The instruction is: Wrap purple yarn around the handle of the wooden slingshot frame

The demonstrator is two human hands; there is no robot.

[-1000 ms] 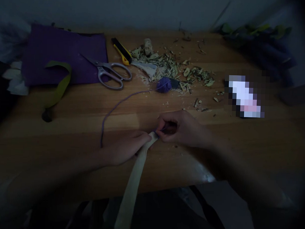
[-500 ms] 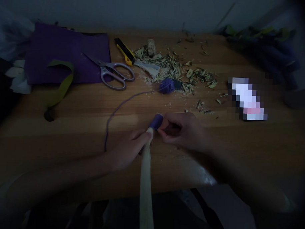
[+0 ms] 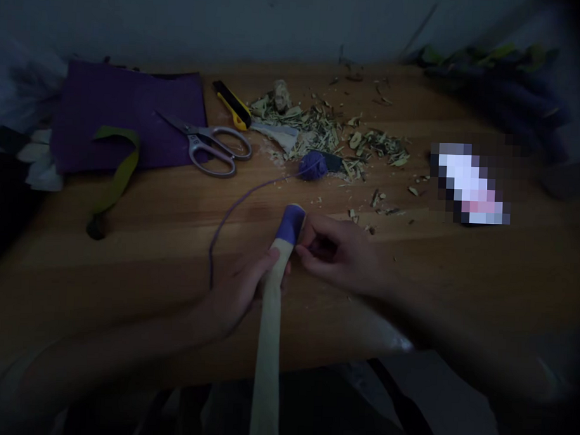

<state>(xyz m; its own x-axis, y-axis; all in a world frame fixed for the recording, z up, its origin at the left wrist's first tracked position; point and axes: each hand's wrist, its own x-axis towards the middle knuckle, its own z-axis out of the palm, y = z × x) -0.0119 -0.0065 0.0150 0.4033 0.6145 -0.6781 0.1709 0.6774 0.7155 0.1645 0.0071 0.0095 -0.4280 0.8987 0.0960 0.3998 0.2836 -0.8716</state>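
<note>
My left hand [image 3: 243,282] is closed around a long pale stick [image 3: 268,331], which slants up from the bottom edge of the view. Purple yarn wrapping [image 3: 290,224] covers the stick's far end in a tight band. Close against the right side of that band, my right hand [image 3: 346,251] has thumb and fingers curled into a pinch; whatever lies between the fingertips is too dark to make out. A strand of yarn [image 3: 228,212] curves from the purple yarn ball [image 3: 313,165] down to my left forearm, where it drops out of sight.
Scissors [image 3: 219,148] lie partly on a purple sheet [image 3: 127,113], beside a green strip [image 3: 120,180]. Behind the ball are a yellow-black utility knife [image 3: 234,106] and a pile of shavings [image 3: 316,129]. A blurred-out bright object [image 3: 469,182] and a dark bundle [image 3: 508,98] are at right.
The stick has turned and tilted: its wrapped end shows larger and its near end has swung left. Both hands have shifted slightly left with it.
</note>
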